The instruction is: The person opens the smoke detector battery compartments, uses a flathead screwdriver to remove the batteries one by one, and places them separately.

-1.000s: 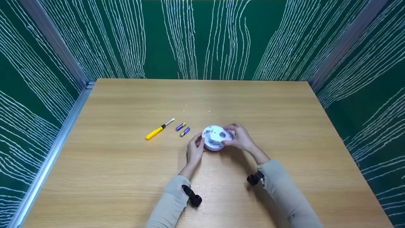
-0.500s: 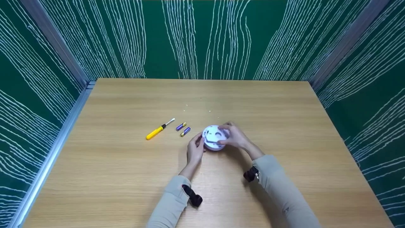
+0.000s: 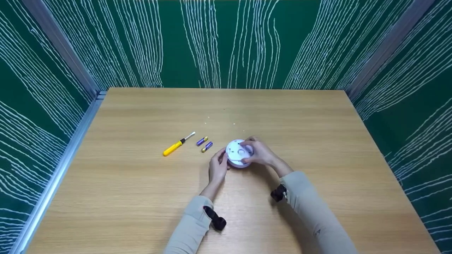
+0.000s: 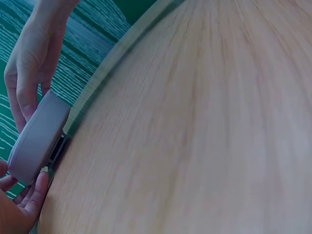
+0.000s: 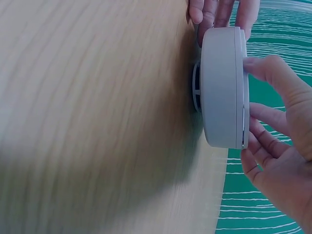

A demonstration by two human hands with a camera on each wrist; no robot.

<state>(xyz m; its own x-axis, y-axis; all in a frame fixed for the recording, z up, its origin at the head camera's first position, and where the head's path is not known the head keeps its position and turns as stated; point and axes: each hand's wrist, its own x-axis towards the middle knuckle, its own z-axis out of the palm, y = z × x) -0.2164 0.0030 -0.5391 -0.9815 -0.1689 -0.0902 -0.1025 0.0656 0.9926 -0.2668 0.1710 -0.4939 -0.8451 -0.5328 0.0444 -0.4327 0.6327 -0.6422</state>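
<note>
A white round smoke detector (image 5: 222, 87) sits face down on the table, its slotted vent part (image 5: 196, 87) against the wood. My left hand (image 3: 218, 167) grips its left edge, thumb at the rim and fingers low by the underside, as the left wrist view shows. A thin white round mounting plate (image 3: 235, 150) lies over the detector's upturned back. With thumb and fingers my right hand (image 3: 262, 152) holds this plate from the right; the right wrist view shows the fingertips on its flat face and rim. Whether plate and detector are locked together I cannot tell.
Two small purple-and-gold batteries (image 3: 202, 141) lie left of the detector. Further left is a yellow-handled screwdriver (image 3: 173, 148). Small pale specks dot the wooden table (image 3: 141, 197) beyond them. Green walls with white lines (image 3: 300, 46) surround its back and sides.
My right hand has moved left with the mounting plate, which now covers the detector's labelled back. My left hand and the detector have stayed in place.
</note>
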